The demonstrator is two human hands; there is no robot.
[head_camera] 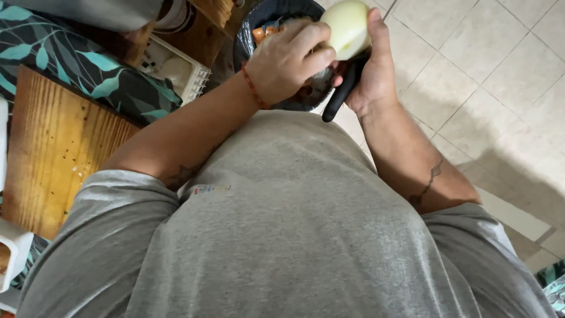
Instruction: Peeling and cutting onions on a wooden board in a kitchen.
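Right, top of view, hands up over the bin:
Onion: pale peeled onion (347,26), smooth and whitish, held up near top edge of frame, directly above the bin mouth.
Left hand: left hand (291,59) comes in from the left, fingers (309,44) curled and pressed on the onion's left side, closed on it. Thin red-orange string bracelet (254,88) at the wrist.
Right hand: right hand (371,70) cups the onion from the right and under; thumb runs up along the onion's right edge. Same hand also clamps a black handle (341,94), which sticks out below the palm twd the body. Blade end hidden behind the hands, can't tell the tool type.
Bin: black-lined bin (265,17) right under both hands, scraps inside, orange-ish bits at its left rim.
Floor: beige tiled floor (500,70) to the right.
Table: wooden board (53,147) at left, beside a leaf-print cloth (88,76), dark w/ teal leaves.
Body: grey t-shirt (294,235) fills the lower frame; both forearms bare.
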